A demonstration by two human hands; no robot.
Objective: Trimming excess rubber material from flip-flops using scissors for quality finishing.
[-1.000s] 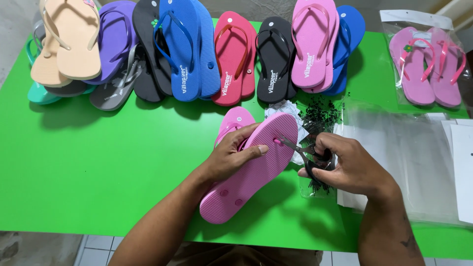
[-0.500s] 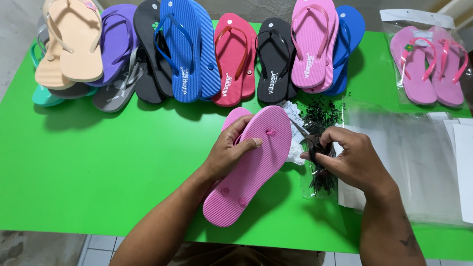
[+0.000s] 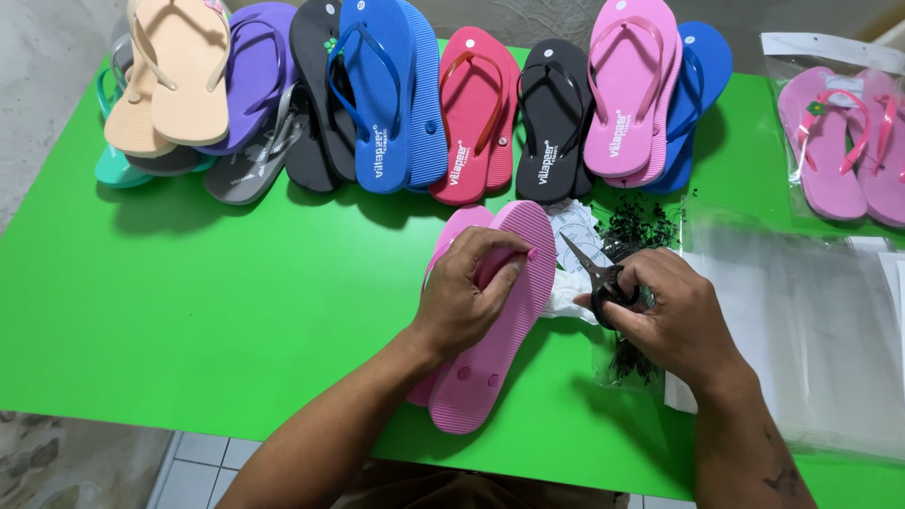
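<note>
A pair of pink flip-flops (image 3: 501, 320) lies sole-up, one stacked on the other, near the front of the green table (image 3: 207, 283). My left hand (image 3: 467, 292) presses down on the top sole, fingertips near its toe plug. My right hand (image 3: 665, 316) holds small black scissors (image 3: 596, 273) just right of the sole, the blades pointing up-left toward it. White paper tags (image 3: 570, 287) lie between the sole and my right hand.
A row of flip-flop pairs lines the far edge: beige (image 3: 174, 75), purple (image 3: 259, 71), blue (image 3: 386, 94), red (image 3: 476, 113), black (image 3: 551, 118), pink (image 3: 627, 90). A bagged pink pair (image 3: 844, 141) lies far right. Clear plastic bags (image 3: 801, 320) and a bag of black fasteners (image 3: 636, 226) sit at right.
The scissors have drawn back from the sole's toe plug toward the right. My left hand has shifted its fingers higher on the sole, which has turned slightly.
</note>
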